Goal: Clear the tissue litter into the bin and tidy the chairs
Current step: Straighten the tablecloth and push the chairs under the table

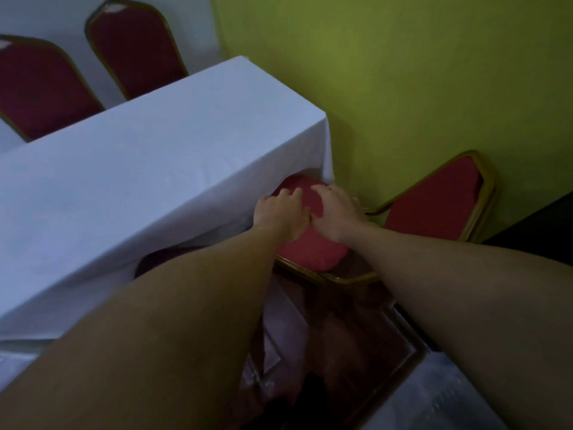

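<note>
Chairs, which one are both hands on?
The chair by the green wall: left hand and right hand rest on its seat; the two far chairs are untouched.

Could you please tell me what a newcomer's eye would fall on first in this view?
First, the left hand and right hand, side by side on the red seat cushion of a gold-framed chair, at the corner of the white-clothed table. Next, the bright green wall on the right, with a red backrest beside it. Two further red chairs stand beyond the table, top left.
</note>
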Tool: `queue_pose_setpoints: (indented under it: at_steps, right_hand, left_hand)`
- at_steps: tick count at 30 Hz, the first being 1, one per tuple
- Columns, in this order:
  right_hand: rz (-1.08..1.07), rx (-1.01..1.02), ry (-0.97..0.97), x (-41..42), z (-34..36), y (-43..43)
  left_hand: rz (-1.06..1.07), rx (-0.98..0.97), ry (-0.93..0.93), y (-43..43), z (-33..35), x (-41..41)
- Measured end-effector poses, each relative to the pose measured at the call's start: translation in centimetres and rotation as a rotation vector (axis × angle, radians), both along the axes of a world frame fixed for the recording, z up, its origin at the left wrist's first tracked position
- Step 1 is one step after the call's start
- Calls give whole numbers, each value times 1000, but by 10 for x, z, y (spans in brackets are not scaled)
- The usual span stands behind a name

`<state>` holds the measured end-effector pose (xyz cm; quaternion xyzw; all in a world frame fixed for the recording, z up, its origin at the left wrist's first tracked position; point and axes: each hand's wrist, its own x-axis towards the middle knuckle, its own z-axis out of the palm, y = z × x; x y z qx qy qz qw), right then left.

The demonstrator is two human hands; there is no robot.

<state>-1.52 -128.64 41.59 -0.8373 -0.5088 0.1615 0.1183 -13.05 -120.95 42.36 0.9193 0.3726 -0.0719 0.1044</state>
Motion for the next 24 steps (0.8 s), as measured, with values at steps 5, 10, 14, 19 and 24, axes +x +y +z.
queue_pose_setpoints:
  at_steps: [5, 10, 14, 19, 24]
  right_hand:
    - [62, -10, 26, 25, -12, 15]
    - [116, -42, 50, 53, -26, 38]
    - [117, -61, 59, 76, -36, 57]
    - [121, -109, 78, 111, -48, 71]
    - [140, -202, 66, 150, -61, 78]
  left_hand:
    - [60, -32, 1, 11, -14, 16]
    - [117, -75, 19, 22, -25, 35]
    - [142, -113, 4, 38, -33, 56]
    - [170, -214, 44, 53, -51, 84]
    - [220, -323, 69, 50, -75, 112]
